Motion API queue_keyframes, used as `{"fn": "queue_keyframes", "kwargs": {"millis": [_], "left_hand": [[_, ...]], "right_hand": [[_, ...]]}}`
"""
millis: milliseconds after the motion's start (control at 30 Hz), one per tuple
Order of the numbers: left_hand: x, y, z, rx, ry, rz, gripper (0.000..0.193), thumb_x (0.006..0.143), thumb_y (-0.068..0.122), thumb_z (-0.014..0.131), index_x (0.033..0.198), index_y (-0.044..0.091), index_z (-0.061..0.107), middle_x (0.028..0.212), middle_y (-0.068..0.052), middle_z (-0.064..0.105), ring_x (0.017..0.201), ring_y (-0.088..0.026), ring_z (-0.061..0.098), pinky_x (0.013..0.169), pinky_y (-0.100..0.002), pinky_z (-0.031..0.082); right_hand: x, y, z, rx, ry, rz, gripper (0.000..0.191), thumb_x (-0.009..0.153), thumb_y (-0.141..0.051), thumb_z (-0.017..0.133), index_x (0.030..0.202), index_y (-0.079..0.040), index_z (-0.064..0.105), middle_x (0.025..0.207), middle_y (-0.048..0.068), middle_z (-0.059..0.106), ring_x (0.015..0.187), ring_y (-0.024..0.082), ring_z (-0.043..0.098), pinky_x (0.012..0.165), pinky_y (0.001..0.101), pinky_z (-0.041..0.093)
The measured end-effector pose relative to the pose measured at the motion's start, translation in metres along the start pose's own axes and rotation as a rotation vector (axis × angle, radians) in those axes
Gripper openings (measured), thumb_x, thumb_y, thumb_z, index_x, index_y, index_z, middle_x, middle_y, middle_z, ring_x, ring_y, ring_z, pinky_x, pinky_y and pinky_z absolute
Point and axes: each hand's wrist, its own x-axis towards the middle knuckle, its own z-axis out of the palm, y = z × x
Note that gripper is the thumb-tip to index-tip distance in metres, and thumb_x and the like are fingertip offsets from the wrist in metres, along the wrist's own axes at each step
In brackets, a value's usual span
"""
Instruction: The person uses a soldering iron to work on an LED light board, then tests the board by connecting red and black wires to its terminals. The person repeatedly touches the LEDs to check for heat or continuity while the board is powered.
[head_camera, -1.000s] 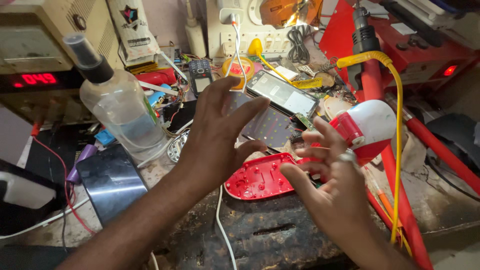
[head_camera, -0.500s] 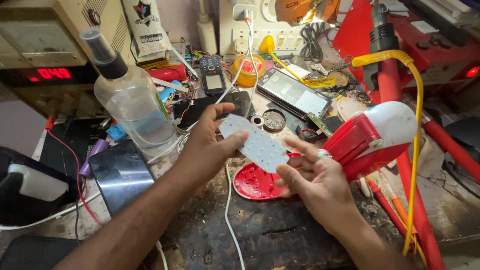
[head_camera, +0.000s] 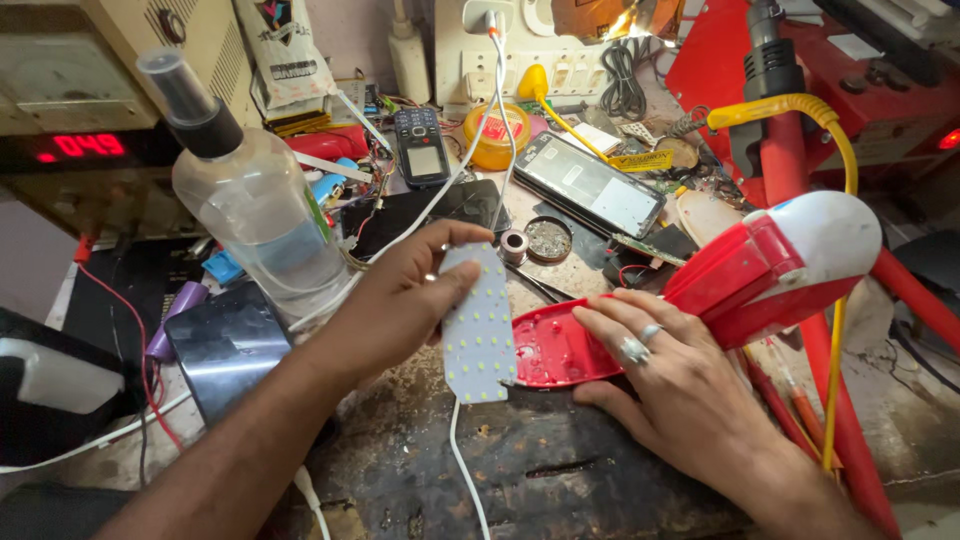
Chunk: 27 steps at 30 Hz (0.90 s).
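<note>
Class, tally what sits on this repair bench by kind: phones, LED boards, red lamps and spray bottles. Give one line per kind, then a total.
Phones: 2, a keypad phone and an opened smartphone
LED boards: 1
Red lamps: 1
Spray bottles: 1
Total: 5

LED board (head_camera: 478, 330) left of lamp (head_camera: 700, 300), bottle (head_camera: 255, 215) further left

The LED board (head_camera: 479, 325) is a thin white matt panel dotted with small glossy chips, and the lamp (head_camera: 700, 300) beside it is smooth, shiny red and white plastic. The bottle (head_camera: 255, 210) is clear plastic with a black cap. The bench (head_camera: 560, 470) is rough, dark, scarred wood.
</note>
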Motion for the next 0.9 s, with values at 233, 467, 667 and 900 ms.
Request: {"fn": "queue_keyframes", "kwargs": {"millis": [233, 467, 667, 900], "left_hand": [[0.002, 0.003, 0.009, 0.071, 0.006, -0.068, 0.033, 0.097, 0.02, 0.056, 0.13, 0.017, 0.061, 0.082, 0.003, 0.067, 0.058, -0.004, 0.056, 0.047, -0.025, 0.047], [0.008, 0.002, 0.011, 0.062, 0.031, -0.021, 0.033, 0.098, 0.02, 0.056, 0.13, 0.016, 0.06, 0.08, 0.001, 0.066, 0.058, -0.004, 0.055, 0.048, -0.024, 0.046], [0.004, 0.002, 0.013, 0.108, -0.035, -0.027, 0.034, 0.096, 0.021, 0.059, 0.13, 0.016, 0.061, 0.078, 0.001, 0.062, 0.057, -0.006, 0.053, 0.046, -0.025, 0.044], [-0.006, 0.003, 0.017, 0.193, -0.335, -0.075, 0.042, 0.092, 0.019, 0.065, 0.133, 0.013, 0.054, 0.09, -0.002, 0.066, 0.065, -0.007, 0.062, 0.05, -0.026, 0.055]], "right_hand": [[-0.033, 0.016, -0.031, -0.276, 0.475, 0.401, 0.087, 0.085, -0.038, 0.093, 0.141, 0.007, 0.044, 0.127, 0.025, 0.058, 0.118, 0.03, 0.06, 0.102, 0.0396, 0.05], [-0.024, 0.063, -0.042, 0.506, 0.39, 0.649, 0.072, 0.084, -0.003, 0.08, 0.145, 0.001, 0.042, 0.117, 0.018, 0.069, 0.103, 0.018, 0.072, 0.088, 0.0309, 0.061], [-0.023, 0.076, -0.055, 0.458, 0.395, 0.571, 0.058, 0.089, 0.008, 0.074, 0.138, 0.003, 0.042, 0.118, 0.017, 0.067, 0.108, 0.02, 0.07, 0.092, 0.0312, 0.06], [-0.035, 0.084, -0.055, 0.315, 0.387, 0.595, 0.053, 0.094, 0.015, 0.066, 0.14, 0.007, 0.041, 0.117, 0.024, 0.064, 0.108, 0.029, 0.069, 0.091, 0.0358, 0.06]]}}
